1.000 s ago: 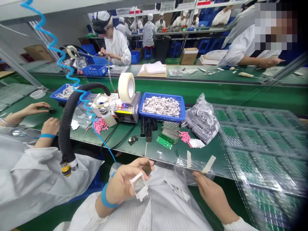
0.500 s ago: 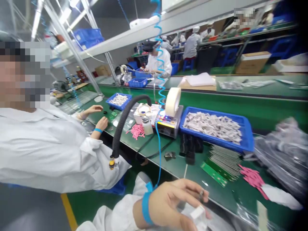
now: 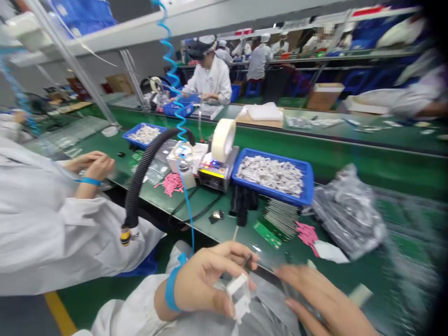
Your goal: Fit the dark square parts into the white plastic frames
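Note:
My left hand [image 3: 206, 277], with a blue wrist strap [image 3: 171, 288], pinches a small white plastic frame [image 3: 240, 296] between thumb and fingers. A small dark piece [image 3: 248, 259] shows at the tips of its other fingers. To the right, my right hand [image 3: 322, 296] is blurred by motion. Its fingers are stretched out, the thumb stands apart from them, and I see nothing held there. Both hands are low in front of my lap, by the near edge of the green bench. Beyond them lie green circuit boards [image 3: 268, 234] and a stack of thin strips [image 3: 282, 218].
A blue tray [image 3: 308, 184] holds many white parts. Nearby are pink pieces [image 3: 307, 238], a grey plastic bag [image 3: 350, 214], a tape roll [image 3: 224, 140] on a machine [image 3: 213, 179], and a black flexible hose [image 3: 135, 191]. A co-worker's sleeve [image 3: 94, 228] is at left.
The view has swung right. My right hand has come into view from the lower right. My left hand still holds the white frame, now turned more towards me.

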Demonstrator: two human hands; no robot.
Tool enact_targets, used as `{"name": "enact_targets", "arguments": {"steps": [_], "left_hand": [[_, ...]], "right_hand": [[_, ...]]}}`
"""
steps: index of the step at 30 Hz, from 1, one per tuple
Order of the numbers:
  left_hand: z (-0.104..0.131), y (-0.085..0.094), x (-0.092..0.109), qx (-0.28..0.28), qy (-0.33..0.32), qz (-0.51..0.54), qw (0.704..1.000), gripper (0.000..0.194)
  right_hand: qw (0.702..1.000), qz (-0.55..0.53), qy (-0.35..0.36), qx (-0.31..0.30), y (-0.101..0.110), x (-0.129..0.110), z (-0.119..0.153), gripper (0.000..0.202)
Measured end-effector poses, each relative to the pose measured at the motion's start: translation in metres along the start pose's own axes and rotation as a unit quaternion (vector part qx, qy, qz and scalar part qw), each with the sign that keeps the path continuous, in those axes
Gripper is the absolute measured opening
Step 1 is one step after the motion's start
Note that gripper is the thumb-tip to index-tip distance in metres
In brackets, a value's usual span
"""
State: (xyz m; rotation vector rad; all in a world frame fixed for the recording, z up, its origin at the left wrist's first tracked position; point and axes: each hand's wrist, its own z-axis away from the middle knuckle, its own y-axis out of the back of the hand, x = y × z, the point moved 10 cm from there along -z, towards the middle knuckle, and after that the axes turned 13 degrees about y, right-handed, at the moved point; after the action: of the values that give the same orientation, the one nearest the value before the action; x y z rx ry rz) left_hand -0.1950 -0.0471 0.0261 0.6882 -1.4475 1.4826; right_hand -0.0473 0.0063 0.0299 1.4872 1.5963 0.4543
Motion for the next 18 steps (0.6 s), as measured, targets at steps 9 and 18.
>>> {"name": "enact_targets", "arguments": {"steps": [9,18], "left_hand": [[0.001,-0.02,0.018,-0.002,0.007,-0.078,0.997,0.037],[-0.011,-0.018,-0.005,-0.039,0.04,0.187,0.981,0.036]], "right_hand": [[0.977,-0.166,0.11,0.073,0.0,-0.022,-0.076,0.039],[0.96,-0.223,0.11,0.125,-0.005,-0.014,-0.072,0.038]]}}
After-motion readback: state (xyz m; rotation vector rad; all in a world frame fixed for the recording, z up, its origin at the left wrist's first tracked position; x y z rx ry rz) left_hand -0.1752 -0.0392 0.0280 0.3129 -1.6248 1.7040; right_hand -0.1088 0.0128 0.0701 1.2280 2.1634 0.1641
